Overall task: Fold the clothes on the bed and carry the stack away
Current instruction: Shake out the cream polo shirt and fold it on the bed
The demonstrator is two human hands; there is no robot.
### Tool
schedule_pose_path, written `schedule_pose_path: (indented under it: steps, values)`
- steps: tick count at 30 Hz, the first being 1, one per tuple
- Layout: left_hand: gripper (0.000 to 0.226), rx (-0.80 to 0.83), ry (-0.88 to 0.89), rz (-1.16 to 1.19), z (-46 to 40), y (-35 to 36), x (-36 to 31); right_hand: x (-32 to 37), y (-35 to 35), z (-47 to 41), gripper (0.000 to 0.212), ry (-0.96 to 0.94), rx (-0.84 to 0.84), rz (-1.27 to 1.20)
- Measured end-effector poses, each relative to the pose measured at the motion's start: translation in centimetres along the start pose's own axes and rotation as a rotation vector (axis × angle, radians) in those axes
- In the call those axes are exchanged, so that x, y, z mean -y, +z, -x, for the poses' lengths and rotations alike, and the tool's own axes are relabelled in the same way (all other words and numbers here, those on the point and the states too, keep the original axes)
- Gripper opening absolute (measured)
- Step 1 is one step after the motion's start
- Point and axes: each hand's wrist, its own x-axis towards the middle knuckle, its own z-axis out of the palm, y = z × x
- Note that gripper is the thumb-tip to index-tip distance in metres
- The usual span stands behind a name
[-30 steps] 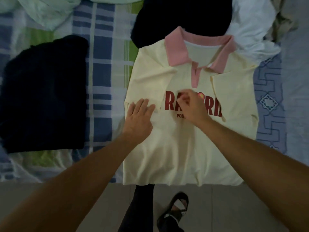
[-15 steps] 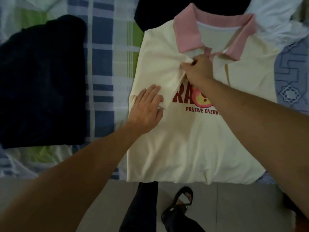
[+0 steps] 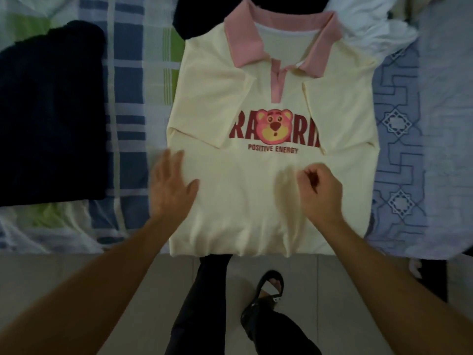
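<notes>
A folded dark garment (image 3: pixel 51 111) lies left of the cream polo shirt (image 3: pixel 256 206), on the checked bedsheet (image 3: pixel 128 98). The shirt lies face up at the bed's near edge, both sleeves folded in over the chest, its pink collar (image 3: pixel 245 39) at the far end. The left hand (image 3: pixel 171 188) rests flat with straight fingers on the shirt's left edge. The right hand (image 3: pixel 320 193) is over the shirt's lower middle with fingers curled; whether it pinches fabric I cannot tell. A white cloth (image 3: pixel 371 29) lies right of the collar.
</notes>
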Motion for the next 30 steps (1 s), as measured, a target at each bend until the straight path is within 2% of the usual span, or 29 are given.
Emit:
schedule_pose_path:
  steps: [3,6,9,11,13,16,18,21,24,28,30]
  values:
    - [0.059,-0.088,-0.287,0.206,5.6,0.4,2.0,-6.1,-5.5,6.5,0.023,0.224,-0.115,0.007]
    - [0.05,-0.11,-0.473,0.341,8.7,0.8,2.5,-12.7,-9.4,11.0,0.031,0.433,-0.161,0.07]
    - [0.037,-0.04,-0.581,0.383,10.3,1.6,2.8,-17.8,-10.8,13.4,0.033,0.565,-0.002,0.082]
    - [0.029,0.011,-0.674,0.457,11.3,2.5,3.1,-19.3,-10.7,14.0,0.025,0.621,0.124,0.014]
    - [0.029,0.055,-0.734,0.515,12.5,3.6,3.2,-19.8,-10.0,14.0,0.023,0.626,0.181,-0.05]
    - [0.05,0.124,-0.743,0.495,13.6,5.1,3.7,-20.2,-8.8,13.8,0.036,0.589,0.165,-0.127]
    - [0.058,0.153,-0.727,0.464,13.9,5.8,4.3,-21.1,-8.2,14.0,0.032,0.578,0.126,-0.169]
    - [0.062,0.168,-0.648,0.393,14.3,6.2,5.6,-22.8,-7.7,14.6,0.015,0.561,0.133,-0.221]
    - [0.066,0.222,-0.552,0.327,15.9,6.4,6.8,-23.8,-6.9,15.8,0.024,0.565,0.151,-0.202]
    - [0.066,0.309,-0.569,0.453,18.8,7.9,7.8,-23.8,-5.1,16.4,0.014,0.615,0.085,-0.221]
    - [0.068,0.335,-0.588,0.531,19.7,9.4,8.2,-24.1,-4.0,16.1,0.038,0.61,0.124,-0.25]
